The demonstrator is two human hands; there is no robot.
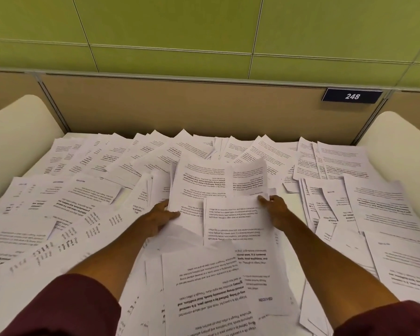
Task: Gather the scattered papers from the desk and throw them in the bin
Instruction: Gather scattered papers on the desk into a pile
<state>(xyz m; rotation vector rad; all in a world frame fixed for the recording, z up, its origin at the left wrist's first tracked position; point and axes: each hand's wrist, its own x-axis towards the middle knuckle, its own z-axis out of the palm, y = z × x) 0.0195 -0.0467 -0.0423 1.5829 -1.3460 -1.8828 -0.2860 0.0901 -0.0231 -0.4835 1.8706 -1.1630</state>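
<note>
Printed white papers (66,204) lie scattered and overlapping over nearly the whole desk (283,190). In the middle, a loose bunch of sheets (216,197) stands partly lifted between my hands. My left hand (159,218) grips the bunch's left edge, thumb on top and fingers under the sheets. On the right edge, my right hand (275,210) pinches it with thumb and fingers. A further pile of papers (216,292) lies between my forearms near the front. No bin is in view.
A beige partition (180,107) with a dark plate reading 248 (352,96) closes the desk's far side under a green wall. Cream side panels stand at the left (17,127) and at the right (403,141).
</note>
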